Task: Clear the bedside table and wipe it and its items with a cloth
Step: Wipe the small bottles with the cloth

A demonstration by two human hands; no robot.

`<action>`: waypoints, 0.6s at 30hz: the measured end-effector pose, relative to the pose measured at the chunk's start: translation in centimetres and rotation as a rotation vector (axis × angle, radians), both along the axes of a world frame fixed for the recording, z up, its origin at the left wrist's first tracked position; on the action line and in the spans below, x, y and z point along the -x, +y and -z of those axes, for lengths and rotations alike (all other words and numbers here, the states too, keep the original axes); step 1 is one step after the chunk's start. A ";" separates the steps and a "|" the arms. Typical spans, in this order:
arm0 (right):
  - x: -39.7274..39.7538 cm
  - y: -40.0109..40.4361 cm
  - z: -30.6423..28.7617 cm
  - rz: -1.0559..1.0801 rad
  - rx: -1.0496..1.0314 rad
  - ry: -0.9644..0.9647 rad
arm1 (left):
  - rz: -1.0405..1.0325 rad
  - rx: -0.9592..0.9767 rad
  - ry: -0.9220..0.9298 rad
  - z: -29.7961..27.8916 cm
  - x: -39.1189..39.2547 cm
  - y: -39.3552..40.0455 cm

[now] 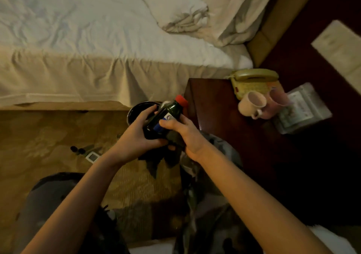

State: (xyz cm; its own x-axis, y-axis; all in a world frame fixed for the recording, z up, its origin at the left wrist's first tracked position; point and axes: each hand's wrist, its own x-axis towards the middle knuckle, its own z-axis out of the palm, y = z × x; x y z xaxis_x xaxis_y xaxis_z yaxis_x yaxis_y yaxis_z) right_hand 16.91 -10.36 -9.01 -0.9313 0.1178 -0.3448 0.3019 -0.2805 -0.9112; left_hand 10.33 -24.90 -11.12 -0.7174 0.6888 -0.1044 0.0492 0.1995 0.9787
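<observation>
- Head view: a dark glass bottle with red cap is gripped by the left hand beside the dark wooden bedside table.
- A dark cloth is clutched against it by the right hand; wiping is judged underway.
- Next, setting down is called for.

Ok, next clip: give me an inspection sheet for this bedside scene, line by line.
Surface: dark wooden bedside table, partly cleared, near half bare.
Job's things: dark bottle with a red cap held over the floor beside the table; dark cloth hangs below the hands.
Clutter: beige telephone, white cup, pink cup and a plastic-wrapped packet on the table's far side.
Hands: left hand grips the bottle's base; right hand holds its body with the cloth.
Cables: nothing seen.
Surroundings: unmade bed with white sheets, patterned carpet, dark round bin by the bed, small items on the floor.
</observation>
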 end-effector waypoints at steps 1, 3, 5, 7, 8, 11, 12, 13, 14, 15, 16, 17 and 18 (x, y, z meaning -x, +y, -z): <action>-0.9 0.8 -0.8 0.044 -0.018 0.009 | 0.016 0.046 0.053 -0.9 0.0 1.0; -2.5 2.6 -2.4 0.127 -0.097 0.012 | 0.075 0.091 0.135 -2.4 -0.4 3.0; -4.1 4.4 -3.6 0.218 -0.187 0.010 | 0.121 0.111 0.178 -3.6 -1.2 5.6; -5.5 6.4 -4.2 0.317 -0.245 0.016 | 0.104 0.119 0.159 -4.2 -2.4 8.8; -6.2 7.5 -4.4 0.360 -0.274 0.019 | 0.080 0.098 0.132 -4.4 -3.3 10.4; -8.4 11.2 -4.9 0.515 -0.321 0.004 | -0.041 0.001 -0.011 -4.2 -6.0 15.1; -9.1 12.8 -4.7 0.596 -0.345 -0.007 | -0.078 -0.016 -0.057 -4.1 -6.9 16.5; -10.0 14.5 -4.1 0.693 -0.386 -0.028 | -0.106 -0.029 -0.093 -3.8 -7.9 18.0; -10.9 16.2 -3.3 0.795 -0.439 -0.057 | -0.126 -0.037 -0.128 -3.6 -8.9 19.3; -11.8 18.0 -2.3 0.886 -0.494 -0.097 | -0.140 -0.057 -0.169 -3.2 -9.9 20.7; -12.8 19.7 -1.1 0.960 -0.531 -0.143 | -0.150 -0.077 -0.217 -3.0 -10.8 21.9; -13.8 21.3 0.2 1.019 -0.546 -0.198 | -0.164 -0.101 -0.277 -2.7 -11.6 23.0; -14.7 22.8 1.4 1.061 -0.527 -0.256 | -0.181 -0.116 -0.334 -2.5 -12.3 23.9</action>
